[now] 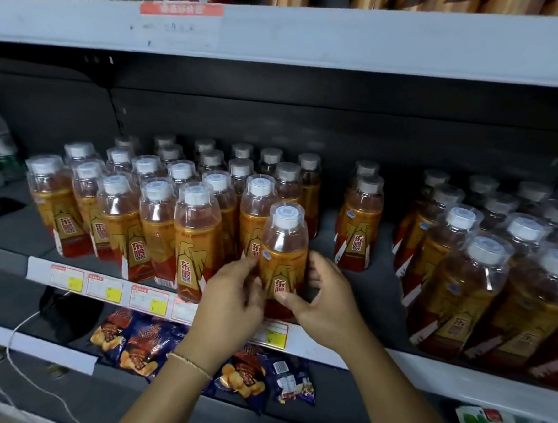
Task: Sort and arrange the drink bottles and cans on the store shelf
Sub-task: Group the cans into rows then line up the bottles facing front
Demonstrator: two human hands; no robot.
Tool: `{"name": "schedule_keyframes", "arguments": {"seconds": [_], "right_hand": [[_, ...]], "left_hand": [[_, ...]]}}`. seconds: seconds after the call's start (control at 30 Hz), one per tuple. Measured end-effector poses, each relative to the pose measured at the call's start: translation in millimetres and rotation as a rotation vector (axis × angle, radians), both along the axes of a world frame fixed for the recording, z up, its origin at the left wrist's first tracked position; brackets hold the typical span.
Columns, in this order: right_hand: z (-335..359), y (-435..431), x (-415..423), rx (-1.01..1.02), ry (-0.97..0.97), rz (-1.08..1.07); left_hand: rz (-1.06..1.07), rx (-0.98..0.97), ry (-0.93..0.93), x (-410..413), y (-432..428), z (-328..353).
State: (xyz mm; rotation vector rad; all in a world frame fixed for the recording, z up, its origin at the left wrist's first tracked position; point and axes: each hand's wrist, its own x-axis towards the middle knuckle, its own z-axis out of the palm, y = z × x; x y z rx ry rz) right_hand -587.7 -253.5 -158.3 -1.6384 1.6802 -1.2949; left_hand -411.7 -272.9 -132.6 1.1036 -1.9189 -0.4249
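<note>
Both hands close on a clear plastic bottle of amber drink with a gold-and-red label and white cap (285, 253), at the front edge of a grey store shelf (372, 289). The left hand (231, 302) and right hand (325, 301) curl fingers and thumbs round its lower half. Matching bottles (197, 236) fill the shelf's left part, and more bottles (465, 285) crowd its right end. Blue snack bags (142, 344) lie below the shelf.

A dark grey back panel (363, 114) runs behind white-edged shelves (326, 41). Price tags (106, 287) line the near rail, snack packets (142, 344) lie below, and a white cord (7, 349) hangs on the left.
</note>
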Motion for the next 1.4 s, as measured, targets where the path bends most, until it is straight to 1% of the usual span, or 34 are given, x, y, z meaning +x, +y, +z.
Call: {"name": "schedule_keyframes", "arguments": {"seconds": [0.07, 0.17, 0.27, 0.37, 0.47, 0.57, 0.7, 0.83, 0.93, 1.03, 1.23, 1.33, 1.37, 1.4], "right_hand": [[-1, 11, -15, 0.019, -0.008, -0.037], [-3, 24, -34, 0.026, -0.047, -0.105], [-7, 32, -46, 0.043, -0.064, -0.173], [-9, 34, -52, 0.049, -0.078, -0.225], [-6, 31, -54, 0.049, -0.064, -0.292], [-4, 25, -56, 0.064, -0.045, -0.35], [-3, 17, -59, 0.098, -0.005, -0.386], [-5, 13, -58, 0.11, -0.009, -0.407], [-8, 11, -57, 0.115, -0.001, -0.421], [-8, 8, -57, 0.108, 0.037, -0.44], [-7, 10, -54, 0.064, 0.099, -0.486], [-5, 14, -49, -0.055, 0.072, -0.57], [-4, 16, -47, -0.103, 0.08, -0.595], [-3, 19, -44, -0.154, 0.134, -0.621]], "left_hand": [[-0.102, 0.042, -0.016, -14, -4, -4], [-0.21, 0.088, 0.075, -38, -8, -4], [-0.274, 0.102, 0.093, -62, -16, -4], [-0.291, 0.121, 0.122, -83, -23, -5], [-0.271, 0.168, 0.145, -96, -27, -10], [-0.3, 0.211, 0.185, -103, -32, -14], [-0.322, 0.239, 0.198, -110, -36, -18], [-0.338, 0.267, 0.218, -109, -35, -26], [-0.323, 0.209, 0.186, -108, -34, -29], [-0.303, 0.119, 0.084, -109, -34, -29], [-0.278, 0.092, 0.011, -107, -30, -27], [-0.233, 0.04, 0.054, -106, -25, -21], [-0.218, 0.033, 0.075, -104, -22, -19], [-0.203, 0.026, 0.089, -100, -19, -18]]}}
